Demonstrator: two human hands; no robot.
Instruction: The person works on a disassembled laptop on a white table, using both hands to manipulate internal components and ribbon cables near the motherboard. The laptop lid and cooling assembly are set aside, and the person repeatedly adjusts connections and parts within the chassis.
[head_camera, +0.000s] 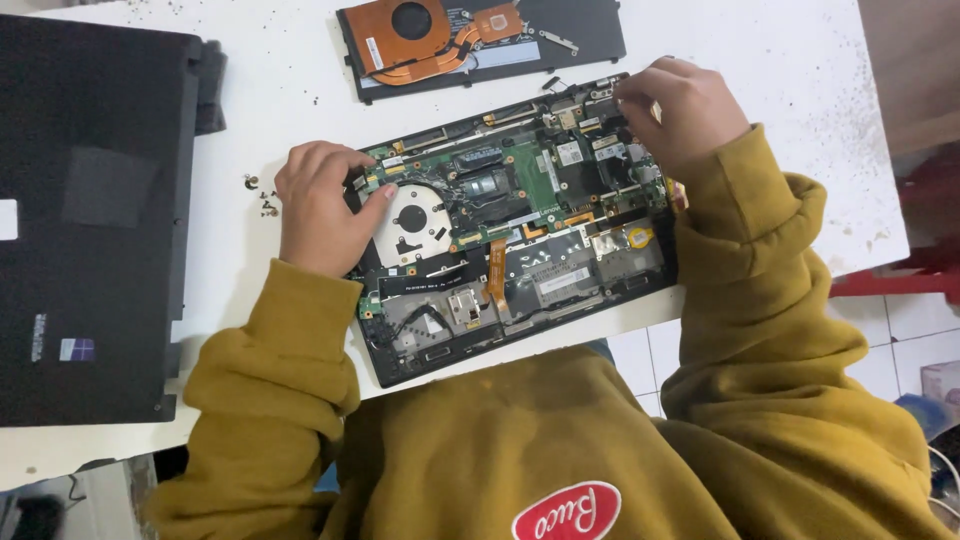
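Lying bottom-up near the front edge of the white desk (760, 60), its cover off: an opened laptop base (515, 225), green motherboard (540, 180) exposed. Left hand (325, 205) resting on the base's left edge, fingers curled loosely, thumb laid against the round white cooling fan (412, 222); nothing pinched there, more a steadying press. Right hand (680, 110) at the base's far right corner, fingertips bunched together over small parts by the hinge; whether anything is pinched between them, cannot tell. Beyond the base, farther from the person: a black panel carrying a copper heatsink with fan (425, 40). Left of the base: a few loose screws (262, 200), then a large black laptop lid (90, 220). Mustard-yellow sleeves (760, 290) framing the base on both sides. Judging by looks: stiff chassis, moderately light, but fragile inside, with the orange flex ribbon (496, 270), the thin connectors and the fan blades all easy to tear or bend. Best held by the black outer frame at the edges, never by the board or cables; likely to slide on the smooth desk unless pressed down.
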